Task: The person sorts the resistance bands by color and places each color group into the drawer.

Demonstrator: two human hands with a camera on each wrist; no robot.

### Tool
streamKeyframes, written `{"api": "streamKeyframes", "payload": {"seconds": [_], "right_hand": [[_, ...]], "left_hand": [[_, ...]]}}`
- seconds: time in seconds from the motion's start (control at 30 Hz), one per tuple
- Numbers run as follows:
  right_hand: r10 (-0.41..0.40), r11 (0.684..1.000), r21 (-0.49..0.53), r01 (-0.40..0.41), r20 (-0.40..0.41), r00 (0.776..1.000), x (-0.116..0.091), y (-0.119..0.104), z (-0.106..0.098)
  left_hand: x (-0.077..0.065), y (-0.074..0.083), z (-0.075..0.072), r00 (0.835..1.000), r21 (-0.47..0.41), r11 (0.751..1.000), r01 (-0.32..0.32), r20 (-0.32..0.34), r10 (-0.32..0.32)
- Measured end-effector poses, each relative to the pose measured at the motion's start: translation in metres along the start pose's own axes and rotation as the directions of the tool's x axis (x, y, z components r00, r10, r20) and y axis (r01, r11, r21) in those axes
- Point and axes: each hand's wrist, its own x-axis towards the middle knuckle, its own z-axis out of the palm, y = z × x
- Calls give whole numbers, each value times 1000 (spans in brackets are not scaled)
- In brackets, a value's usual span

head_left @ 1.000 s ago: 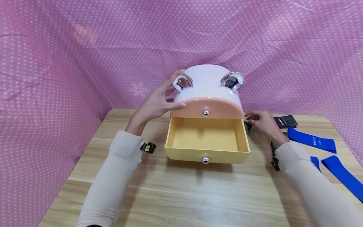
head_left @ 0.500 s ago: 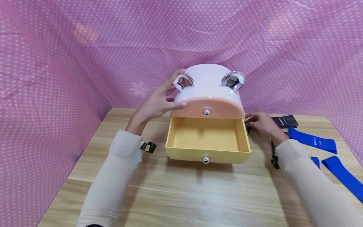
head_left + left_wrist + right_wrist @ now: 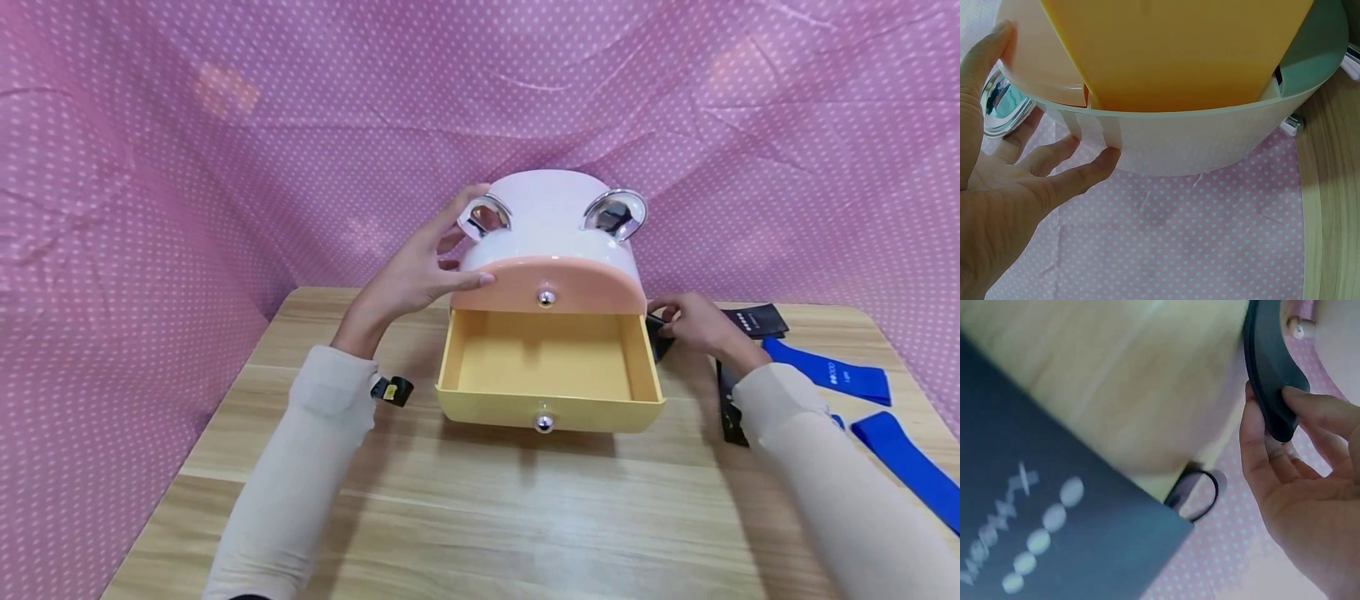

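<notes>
A small white storage box (image 3: 547, 204) with shiny silver ears stands at the back of the table. Its peach upper drawer (image 3: 592, 287) is closed, and its yellow lower drawer (image 3: 540, 358) is pulled out with nothing in it. My left hand (image 3: 411, 273) grips the box's left side, thumb on the peach front and fingers spread against the white wall (image 3: 1179, 147). Beside the box's right side, my right hand (image 3: 697, 323) pinches the end of a black band (image 3: 1266, 369) between thumb and fingers. The band's other end is out of sight in the right wrist view.
Farther right on the wooden table (image 3: 555, 517) lie a folded black band (image 3: 757, 320) and two blue bands (image 3: 832, 375), one marked "Light". Another black band (image 3: 729, 404) lies partly under the right wrist. A pink dotted cloth (image 3: 337, 125) hangs behind.
My right hand has shifted slightly right, and more of the black band beside the drawer shows. The dark piece under my right wrist has shifted a little. The left hand and box stay put.
</notes>
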Motion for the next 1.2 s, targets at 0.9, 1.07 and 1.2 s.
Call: {"api": "streamKeyframes", "payload": {"seconds": [0.9, 1.07, 1.2], "right_hand": [[-17, 995, -97, 8, -88, 996, -54, -73, -70], [-5, 987, -157, -25, -187, 982, -69, -95, -88], [-18, 983, -178, -33, -277, 961, -82, -115, -101]], "left_hand": [[0, 1, 0, 1000, -24, 1000, 7, -5, -7], [-1, 3, 0, 1000, -25, 1000, 6, -2, -6], [-1, 3, 0, 1000, -23, 1000, 6, -1, -6]]}}
